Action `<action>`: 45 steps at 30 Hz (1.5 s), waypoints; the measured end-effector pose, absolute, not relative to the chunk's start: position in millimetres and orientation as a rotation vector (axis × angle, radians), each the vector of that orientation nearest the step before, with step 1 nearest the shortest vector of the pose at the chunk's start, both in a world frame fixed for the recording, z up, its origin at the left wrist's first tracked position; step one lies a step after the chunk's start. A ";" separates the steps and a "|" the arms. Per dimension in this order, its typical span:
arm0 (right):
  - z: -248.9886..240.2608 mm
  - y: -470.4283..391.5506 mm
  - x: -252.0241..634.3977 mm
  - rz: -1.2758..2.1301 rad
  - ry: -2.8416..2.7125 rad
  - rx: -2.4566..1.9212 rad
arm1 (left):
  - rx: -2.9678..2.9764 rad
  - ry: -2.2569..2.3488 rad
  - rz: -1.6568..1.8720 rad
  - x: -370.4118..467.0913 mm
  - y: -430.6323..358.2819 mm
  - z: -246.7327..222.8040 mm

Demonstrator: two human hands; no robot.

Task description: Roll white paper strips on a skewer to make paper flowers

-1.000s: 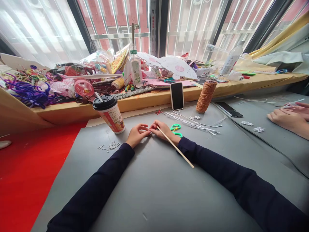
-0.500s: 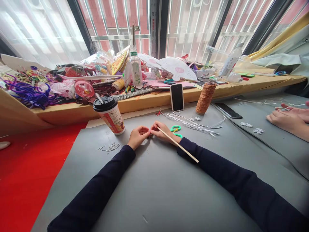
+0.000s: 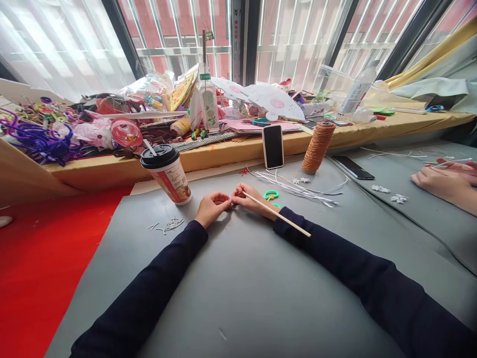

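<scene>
My left hand (image 3: 211, 210) and my right hand (image 3: 253, 200) meet fingertip to fingertip over the grey table (image 3: 253, 288). Pinched in my left fingers is something small, mostly hidden, with a bit of white and red showing. A thin pale wooden stick (image 3: 286, 220) lies in my right hand, its long end slanting back over the sleeve. Green-handled scissors (image 3: 271, 195) rest just beyond my right wrist, partly covered by it. Short white cord scraps (image 3: 172, 224) lie left of my left hand. Longer white cords (image 3: 298, 187) spread out behind the scissors, with small white knotted flowers (image 3: 301, 180) by them.
A lidded paper cup (image 3: 168, 174) stands at the back left. Behind are an upright phone (image 3: 273, 146), a brown twine spool (image 3: 318, 148) and a cluttered ledge (image 3: 223, 147). At right lie a dark phone (image 3: 352, 167), white flowers (image 3: 398, 198) and another person's hands (image 3: 447, 181).
The view has shifted slightly. The stick's free end has swung a little upward and away from me. My hands stay together at the same spot.
</scene>
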State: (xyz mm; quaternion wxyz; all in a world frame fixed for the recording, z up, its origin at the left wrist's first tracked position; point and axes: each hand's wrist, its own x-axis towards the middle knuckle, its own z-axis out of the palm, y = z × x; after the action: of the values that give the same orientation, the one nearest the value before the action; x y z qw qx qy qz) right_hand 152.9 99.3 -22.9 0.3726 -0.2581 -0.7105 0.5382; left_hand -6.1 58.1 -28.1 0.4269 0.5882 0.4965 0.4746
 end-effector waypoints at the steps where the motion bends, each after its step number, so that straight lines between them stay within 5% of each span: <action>1: -23.0 99.9 153.3 1.386 -1.823 -0.658 | 1.471 1.245 1.184 -6.4 58.2 -28.2; 30: -19.3 96.0 153.3 1.310 -1.825 -0.610 | 1.292 1.173 1.160 -7.7 57.6 -19.4; 40: -21.1 80.8 154.2 0.306 -2.194 -0.784 | 1.198 1.143 1.286 -9.1 56.9 -21.3; 45: -23.6 80.0 152.4 0.182 -2.257 -0.764 | 1.181 1.145 1.288 -10.6 57.0 -20.8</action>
State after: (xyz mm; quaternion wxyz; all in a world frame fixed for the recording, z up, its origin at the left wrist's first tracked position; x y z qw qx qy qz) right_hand 152.4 80.0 -23.6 0.3671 -0.2973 -0.8785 0.0709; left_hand -10.6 57.0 -20.8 0.5023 0.4888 0.4740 0.5330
